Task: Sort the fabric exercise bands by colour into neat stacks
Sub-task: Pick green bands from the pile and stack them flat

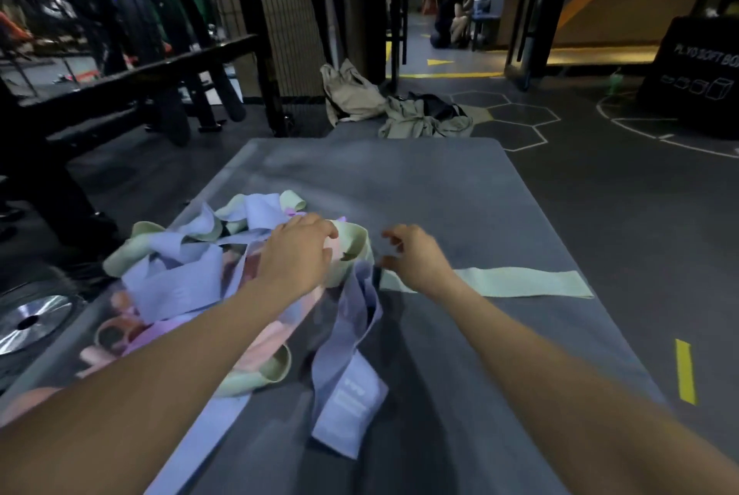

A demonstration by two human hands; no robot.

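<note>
the bands (188, 274) lie in a tangled heap on the left half of the grey mat (460, 190), lilac, pale green and pink loops all mixed together, with one lilac band (352, 386) trailing toward the near edge. one green band (524, 283) lies flat and straight by itself at the mat's right edge, which reads as the start of a green stack. the left hand (296, 258) rests on top of the heap with its fingers curled down onto a looped green band (354, 244) at the heap's right side; whether it truly pinches the cloth i cannot tell, since the fingertips are hidden. the right hand (412, 254) hovers just beside that loop, above the inner end of the flat band, fingers loosely bent and blurred, holding nothing that shows. the step in hand looks like pulling a second green band free of the pile. the next move calls for lifting the loop clear without dragging the lilac bands draped against it, then flattening it and laying it squarely on the flat one. the pink and lilac bands remain unsorted.
</note>
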